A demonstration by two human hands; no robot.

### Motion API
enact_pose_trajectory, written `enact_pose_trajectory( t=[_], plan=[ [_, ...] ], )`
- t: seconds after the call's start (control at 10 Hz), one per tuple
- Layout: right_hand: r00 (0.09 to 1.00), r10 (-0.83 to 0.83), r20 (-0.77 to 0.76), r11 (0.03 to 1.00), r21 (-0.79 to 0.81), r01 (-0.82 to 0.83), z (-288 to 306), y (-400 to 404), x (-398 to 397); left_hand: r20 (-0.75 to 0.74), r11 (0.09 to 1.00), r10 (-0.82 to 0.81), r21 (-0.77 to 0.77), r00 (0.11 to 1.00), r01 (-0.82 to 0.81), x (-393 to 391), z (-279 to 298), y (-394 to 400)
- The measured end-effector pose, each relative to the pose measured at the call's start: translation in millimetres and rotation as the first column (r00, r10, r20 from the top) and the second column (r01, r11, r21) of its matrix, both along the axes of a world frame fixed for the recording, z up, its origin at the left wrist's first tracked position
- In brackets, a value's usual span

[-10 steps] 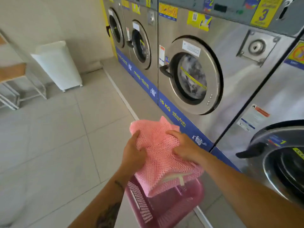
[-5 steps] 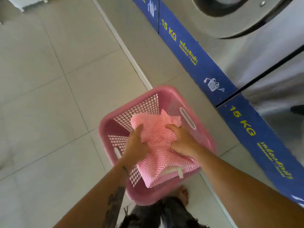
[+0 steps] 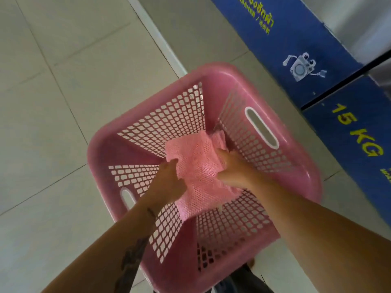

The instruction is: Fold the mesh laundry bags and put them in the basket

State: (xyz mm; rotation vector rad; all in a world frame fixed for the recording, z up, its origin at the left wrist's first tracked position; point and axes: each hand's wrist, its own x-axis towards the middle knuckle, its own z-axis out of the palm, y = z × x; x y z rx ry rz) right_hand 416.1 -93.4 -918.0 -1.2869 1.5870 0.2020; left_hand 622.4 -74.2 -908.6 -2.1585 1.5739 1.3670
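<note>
Folded mesh bag (image 3: 198, 166) inside pink basket (image 3: 304, 178).
Left hand (image 3: 169, 182) and right hand (image 3: 230, 166) each clamped on the bag's sides.

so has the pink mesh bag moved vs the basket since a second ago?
Yes. The mesh bag, held by the left hand and right hand, has gone down from above the basket's rim to inside it.

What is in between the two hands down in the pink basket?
The folded pink mesh bag, gripped by left hand and right hand, in the head view.
</note>
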Motion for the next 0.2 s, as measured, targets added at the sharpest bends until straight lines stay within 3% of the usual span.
enact_pose_trajectory(
  t=[0.2],
  plan=[
    [0.990,-0.088,0.114,0.995,-0.032,0.092,58.7,7.9,-12.9,-0.040,0.992,-0.084,-0.095,0.996,0.080,-5.5,56.6,8.5]
  ],
)
